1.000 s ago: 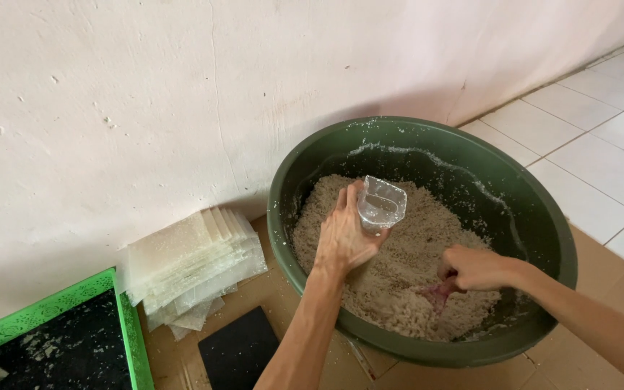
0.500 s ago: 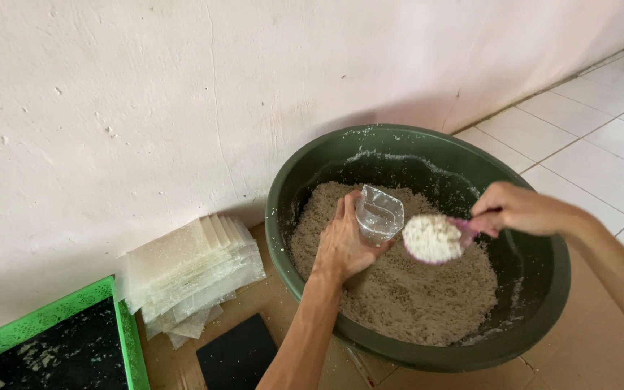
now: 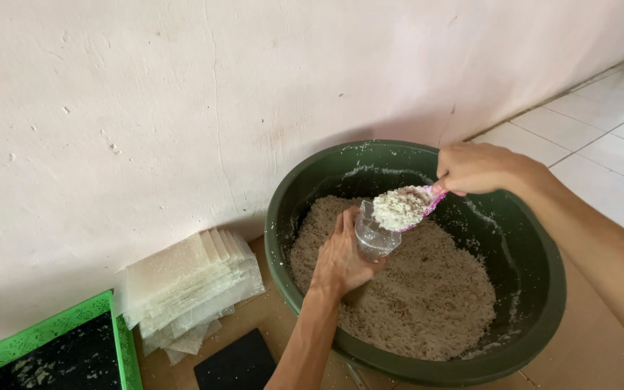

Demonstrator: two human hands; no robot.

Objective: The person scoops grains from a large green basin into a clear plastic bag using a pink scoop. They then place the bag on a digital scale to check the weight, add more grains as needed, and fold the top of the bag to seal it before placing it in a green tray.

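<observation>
Pale pink plaster wall (image 3: 146, 108) is filling the upper frame, white tiled floor (image 3: 601, 144) is showing at the right, brown cardboard-like floor covering (image 3: 615, 361) is lying under everything else. Large dark green round basin (image 3: 536, 238) is sitting against the wall, filled low with a beige grainy mass (image 3: 427, 296) — crumbs are sticking to the basin's inner wall. Left of the basin a stack of clear plastic bags (image 3: 189, 278) is lying on the floor, fanned out; a green perforated tray (image 3: 37, 336) with a dark inside is showing at the bottom left corner, and a flat black square piece (image 3: 236, 365) is lying just beside it near the bottom edge. Left hand (image 3: 341, 256) is reaching into the basin, fingers wrapping around a small clear plastic bag (image 3: 375, 237), holding it upright with the mouth open, its bottom resting on or just above the grain — cannot tell which. Right hand (image 3: 482, 167) is closing tight around the handle of a pink scoop (image 3: 417, 206), handle mostly hidden in the fist. The scoop is heaped with the pale grain, tilting toward the bag, its front edge right at the bag's mouth, over the middle of the basin.
</observation>
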